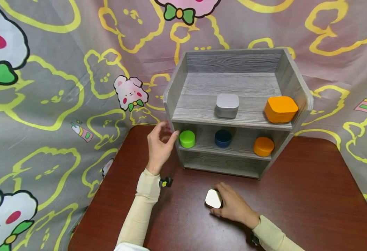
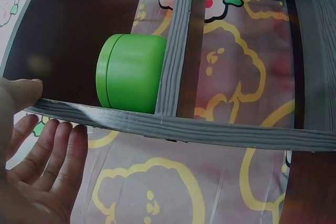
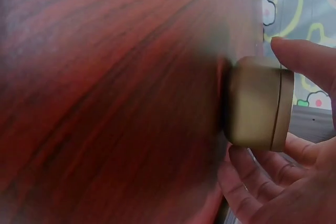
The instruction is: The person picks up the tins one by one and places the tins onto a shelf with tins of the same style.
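Note:
My right hand point(image 1: 233, 205) holds a small gold square tin point(image 3: 254, 106) with rounded corners and a lid, low over the table in front of the shelf. Its thumb is on one side of the tin and the fingers on the other; the lid shines white in the head view. At the left side of the grey wooden shelf point(image 1: 230, 120), my left hand point(image 1: 160, 144) grips the edge of the side panel point(image 2: 210, 132). The thumb lies on the inner side, the fingers on the outer. Close by that thumb sits a round green tin point(image 2: 134, 72).
On the top board stand a silver square tin point(image 1: 227, 104) and an orange square tin point(image 1: 281, 109). The board below bears a dark blue round tin point(image 1: 223, 138) and an orange round tin point(image 1: 263, 146). A patterned cloth point(image 1: 61, 115) hangs around the brown table point(image 1: 321, 195).

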`<state>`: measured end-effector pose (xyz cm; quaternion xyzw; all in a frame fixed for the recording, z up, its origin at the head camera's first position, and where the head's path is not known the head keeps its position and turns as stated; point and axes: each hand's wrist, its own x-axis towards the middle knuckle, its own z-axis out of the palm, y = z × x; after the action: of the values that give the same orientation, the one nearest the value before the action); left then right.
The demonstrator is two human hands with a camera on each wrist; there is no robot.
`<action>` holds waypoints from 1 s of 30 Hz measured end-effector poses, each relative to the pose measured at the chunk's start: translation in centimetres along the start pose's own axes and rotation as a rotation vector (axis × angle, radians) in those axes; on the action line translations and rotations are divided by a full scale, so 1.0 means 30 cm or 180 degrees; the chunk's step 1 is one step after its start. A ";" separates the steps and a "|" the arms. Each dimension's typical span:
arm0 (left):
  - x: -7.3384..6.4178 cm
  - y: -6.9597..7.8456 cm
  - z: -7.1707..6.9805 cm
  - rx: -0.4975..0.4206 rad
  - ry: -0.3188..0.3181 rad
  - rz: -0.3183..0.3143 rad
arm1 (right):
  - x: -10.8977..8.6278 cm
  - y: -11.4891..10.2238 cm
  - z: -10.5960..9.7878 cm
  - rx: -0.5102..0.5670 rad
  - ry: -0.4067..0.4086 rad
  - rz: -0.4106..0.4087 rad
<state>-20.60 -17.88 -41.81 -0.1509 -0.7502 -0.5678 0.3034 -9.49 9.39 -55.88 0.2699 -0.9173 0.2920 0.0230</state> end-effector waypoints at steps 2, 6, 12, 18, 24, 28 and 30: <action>-0.001 0.000 -0.002 -0.0002 -0.0004 0.0012 | -0.001 0.000 0.002 -0.0001 -0.0003 0.0000; -0.001 0.000 -0.001 0.0001 0.0005 0.0011 | -0.001 0.000 0.007 0.0007 -0.0035 0.0024; -0.002 -0.002 0.001 -0.0004 0.0022 0.0006 | 0.001 -0.004 0.008 0.0026 -0.0027 0.0012; -0.001 0.001 -0.001 0.0024 0.0013 -0.0016 | 0.002 -0.007 0.008 0.0049 0.0048 -0.0076; -0.001 -0.003 -0.002 0.0042 -0.0006 0.0002 | 0.003 -0.003 0.012 0.0045 0.0079 -0.0104; -0.001 -0.003 -0.003 0.0043 -0.0015 0.0015 | 0.004 0.001 0.011 0.0048 0.0078 -0.0095; -0.002 -0.002 -0.004 0.0042 -0.0012 0.0018 | 0.005 0.003 0.010 0.0051 0.0077 -0.0090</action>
<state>-20.56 -17.99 -41.88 -0.1521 -0.7541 -0.5617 0.3044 -9.62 9.22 -56.15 0.2795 -0.9106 0.3022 0.0361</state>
